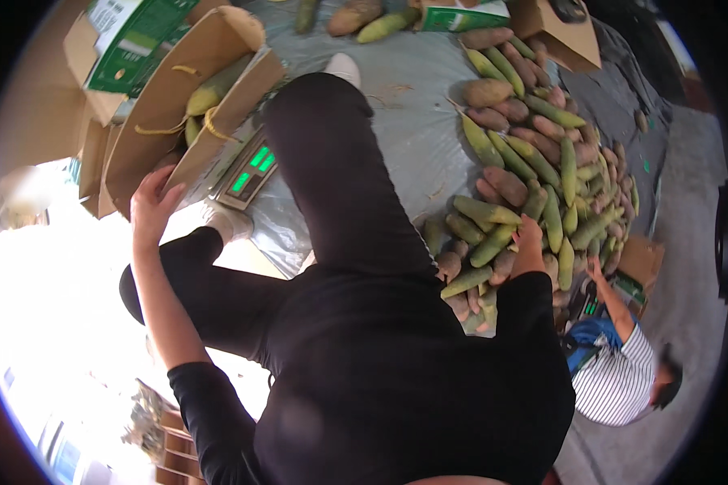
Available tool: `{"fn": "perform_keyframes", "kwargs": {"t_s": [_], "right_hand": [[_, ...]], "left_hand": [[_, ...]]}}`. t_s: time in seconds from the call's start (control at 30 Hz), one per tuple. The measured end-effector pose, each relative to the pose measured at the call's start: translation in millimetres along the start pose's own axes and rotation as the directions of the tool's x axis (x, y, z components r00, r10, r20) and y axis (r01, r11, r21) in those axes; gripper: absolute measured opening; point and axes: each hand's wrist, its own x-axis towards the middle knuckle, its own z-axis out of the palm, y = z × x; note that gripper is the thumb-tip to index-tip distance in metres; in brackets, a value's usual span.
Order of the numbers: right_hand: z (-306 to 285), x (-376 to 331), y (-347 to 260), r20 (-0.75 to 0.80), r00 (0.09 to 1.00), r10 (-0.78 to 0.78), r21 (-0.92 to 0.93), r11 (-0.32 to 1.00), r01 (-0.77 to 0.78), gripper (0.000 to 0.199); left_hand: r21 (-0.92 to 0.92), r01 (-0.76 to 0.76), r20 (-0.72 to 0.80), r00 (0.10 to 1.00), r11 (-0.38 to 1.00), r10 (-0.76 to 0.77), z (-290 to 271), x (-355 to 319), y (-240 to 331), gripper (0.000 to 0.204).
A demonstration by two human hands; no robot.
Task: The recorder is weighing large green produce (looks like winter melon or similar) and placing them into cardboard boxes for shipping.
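Note:
A tall cardboard box point(233, 28) with yellow cord handles stands at the left, holding a few green radishes point(205, 99). My left hand point(153, 204) grips the near end of its rim, fingers bent over the edge. On the right lies a large heap of long green radishes point(547, 166) mixed with brownish-red roots point(505, 185). My right hand point(528, 240) reaches into the near side of this heap, its fingers closed around the end of a green radish point(492, 245). The fingertips are partly hidden.
Beside the box sits a scale point(247, 174) with green lit digits. Green printed cartons point(141, 48) stand at far left. Grey plastic sheeting point(412, 121) covers the floor. At right, a person in a striped shirt point(615, 388) reaches to the heap. An open carton point(554, 36) stands behind it.

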Motion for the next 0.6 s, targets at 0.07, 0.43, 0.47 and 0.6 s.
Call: {"fn": "perform_keyframes", "kwargs": {"t_s": [0.07,0.43,0.47,0.6], "right_hand": [[-12,-9,-11,0.001,1.000,0.011,0.088,0.996,-0.011,0.032],[-23,19,-2,0.123,0.990,0.074,0.302,0.947,-0.108,0.030],[-24,19,0,0.102,0.990,0.093,0.294,0.948,-0.119,0.026],[-31,17,3,0.074,0.997,0.038,0.312,0.948,-0.060,0.023]], "left_hand": [[-0.004,-0.059,0.022,0.998,0.998,0.059,9,9,2,0.033],[0.285,-0.039,0.061,0.998,0.958,0.023,19,18,1,0.034],[0.291,-0.039,0.065,0.998,0.956,0.021,19,18,0,0.034],[0.300,-0.053,0.063,0.997,0.953,0.036,23,23,-13,0.034]]}}
